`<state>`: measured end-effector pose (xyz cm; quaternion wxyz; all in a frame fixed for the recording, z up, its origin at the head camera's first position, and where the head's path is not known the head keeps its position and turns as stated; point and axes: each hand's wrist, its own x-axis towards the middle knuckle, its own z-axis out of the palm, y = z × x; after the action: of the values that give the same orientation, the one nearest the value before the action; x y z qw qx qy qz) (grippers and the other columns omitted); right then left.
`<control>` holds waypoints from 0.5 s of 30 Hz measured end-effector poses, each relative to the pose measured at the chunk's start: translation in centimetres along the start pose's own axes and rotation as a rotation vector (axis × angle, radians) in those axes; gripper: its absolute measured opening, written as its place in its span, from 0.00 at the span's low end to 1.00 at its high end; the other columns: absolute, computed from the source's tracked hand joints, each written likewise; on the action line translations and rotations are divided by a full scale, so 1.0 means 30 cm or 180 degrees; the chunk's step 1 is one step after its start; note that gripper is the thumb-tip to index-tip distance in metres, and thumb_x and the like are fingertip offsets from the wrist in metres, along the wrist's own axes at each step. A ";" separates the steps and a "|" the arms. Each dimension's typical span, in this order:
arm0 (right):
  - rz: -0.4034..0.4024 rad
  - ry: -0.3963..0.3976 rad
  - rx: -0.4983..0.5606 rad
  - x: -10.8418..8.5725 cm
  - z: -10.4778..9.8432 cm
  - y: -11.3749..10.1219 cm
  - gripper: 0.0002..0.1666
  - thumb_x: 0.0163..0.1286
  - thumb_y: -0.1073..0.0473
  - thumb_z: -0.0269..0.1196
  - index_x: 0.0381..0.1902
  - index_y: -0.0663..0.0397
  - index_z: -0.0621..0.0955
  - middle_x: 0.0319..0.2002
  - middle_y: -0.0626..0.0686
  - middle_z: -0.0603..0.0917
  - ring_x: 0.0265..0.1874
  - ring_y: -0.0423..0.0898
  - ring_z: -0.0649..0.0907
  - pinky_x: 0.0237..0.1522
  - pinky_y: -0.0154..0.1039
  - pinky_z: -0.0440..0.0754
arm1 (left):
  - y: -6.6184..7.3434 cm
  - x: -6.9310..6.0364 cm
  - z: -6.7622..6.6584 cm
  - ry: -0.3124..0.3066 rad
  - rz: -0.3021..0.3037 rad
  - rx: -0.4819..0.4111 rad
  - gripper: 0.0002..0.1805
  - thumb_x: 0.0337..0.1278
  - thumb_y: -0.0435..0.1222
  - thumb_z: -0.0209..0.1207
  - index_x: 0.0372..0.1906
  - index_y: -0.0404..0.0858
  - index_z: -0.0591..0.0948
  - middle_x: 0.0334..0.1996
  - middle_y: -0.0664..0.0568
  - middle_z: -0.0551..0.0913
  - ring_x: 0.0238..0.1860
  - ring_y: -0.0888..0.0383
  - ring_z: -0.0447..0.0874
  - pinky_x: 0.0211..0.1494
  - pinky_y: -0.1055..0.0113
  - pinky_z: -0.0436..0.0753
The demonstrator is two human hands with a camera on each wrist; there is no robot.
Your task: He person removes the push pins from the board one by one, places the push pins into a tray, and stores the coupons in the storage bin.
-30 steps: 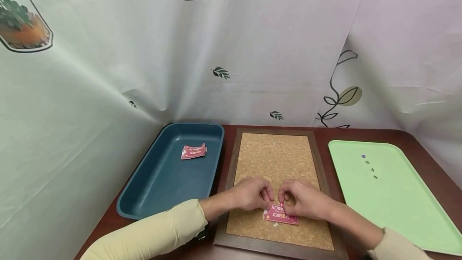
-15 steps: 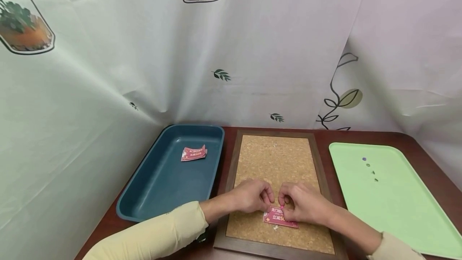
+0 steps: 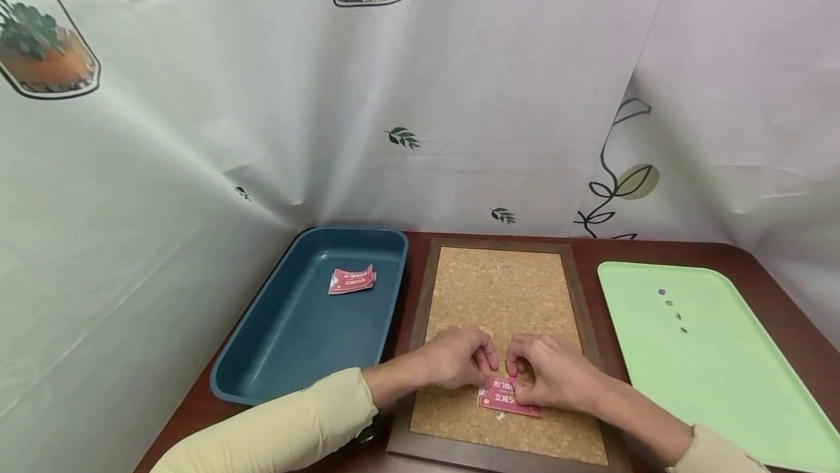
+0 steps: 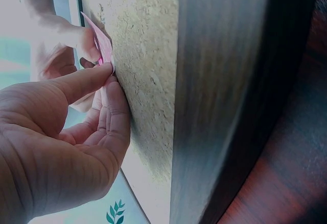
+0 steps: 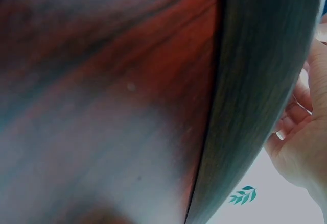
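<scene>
A pink coupon point(image 3: 502, 400) with white print lies on the lower part of a wood-framed cork board point(image 3: 495, 305). My left hand point(image 3: 456, 358) pinches its upper left corner; in the left wrist view the thumb and index finger meet at the edge of the coupon point(image 4: 102, 43), which tilts away from the cork. My right hand point(image 3: 554, 371) pinches a small pink push pin point(image 3: 512, 377) at the coupon's top edge and covers the coupon's right part. In the right wrist view, that hand point(image 5: 306, 132) shows only partly, behind the board's frame point(image 5: 255, 81).
On the left, a blue tray point(image 3: 308, 334) contains more pink coupons point(image 3: 352, 280). To the right lies a light green tray point(image 3: 715, 378) with several small pins point(image 3: 669, 303). Clear pins stand in the cork, one near the top point(image 3: 501, 264) and one below the coupon point(image 3: 502, 417).
Both hands stay at almost the same spot on the coupon. The right fingers sit slightly lower against it. The whole scene shifts a little downward in the head view.
</scene>
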<state>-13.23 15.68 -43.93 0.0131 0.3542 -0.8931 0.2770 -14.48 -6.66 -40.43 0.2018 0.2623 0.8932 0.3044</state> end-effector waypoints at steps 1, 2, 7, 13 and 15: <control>0.0010 -0.0007 0.0010 0.000 0.000 0.000 0.18 0.47 0.61 0.76 0.29 0.38 0.78 0.25 0.35 0.73 0.23 0.28 0.69 0.22 0.28 0.67 | -0.001 0.000 0.001 0.0000 0.0001 -0.0001 0.13 0.54 0.29 0.77 0.32 0.46 0.84 0.22 0.65 0.81 0.24 0.70 0.77 0.32 0.73 0.75; 0.0000 -0.0002 0.0004 0.000 0.001 0.001 0.18 0.47 0.61 0.76 0.29 0.38 0.78 0.25 0.35 0.73 0.23 0.28 0.69 0.22 0.28 0.67 | -0.001 0.000 0.001 0.0003 0.0003 -0.0002 0.13 0.54 0.29 0.77 0.32 0.46 0.84 0.22 0.65 0.81 0.24 0.70 0.77 0.32 0.73 0.75; -0.0027 0.0010 -0.0054 0.003 0.001 0.000 0.17 0.47 0.61 0.76 0.28 0.38 0.78 0.25 0.34 0.73 0.22 0.28 0.69 0.22 0.28 0.67 | -0.003 -0.002 0.001 -0.0004 0.0009 -0.0003 0.12 0.55 0.29 0.77 0.32 0.45 0.84 0.22 0.65 0.81 0.24 0.70 0.77 0.31 0.74 0.75; 0.0007 -0.0025 -0.0037 0.003 0.001 0.001 0.18 0.46 0.61 0.76 0.28 0.37 0.78 0.25 0.34 0.72 0.22 0.28 0.69 0.22 0.29 0.67 | -0.001 -0.002 0.001 0.0001 0.0024 0.0048 0.12 0.54 0.29 0.77 0.33 0.45 0.84 0.22 0.65 0.82 0.25 0.70 0.77 0.33 0.74 0.75; 0.0019 -0.0017 -0.0020 0.003 0.000 0.002 0.19 0.46 0.62 0.76 0.28 0.38 0.78 0.25 0.34 0.72 0.22 0.28 0.69 0.22 0.29 0.67 | -0.001 -0.001 0.000 0.0023 0.0048 0.0072 0.12 0.54 0.29 0.78 0.33 0.45 0.84 0.22 0.65 0.82 0.25 0.70 0.77 0.34 0.74 0.75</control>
<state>-13.34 15.66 -43.94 0.0110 0.3522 -0.8950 0.2734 -14.46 -6.69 -40.44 0.1933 0.2702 0.8953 0.2967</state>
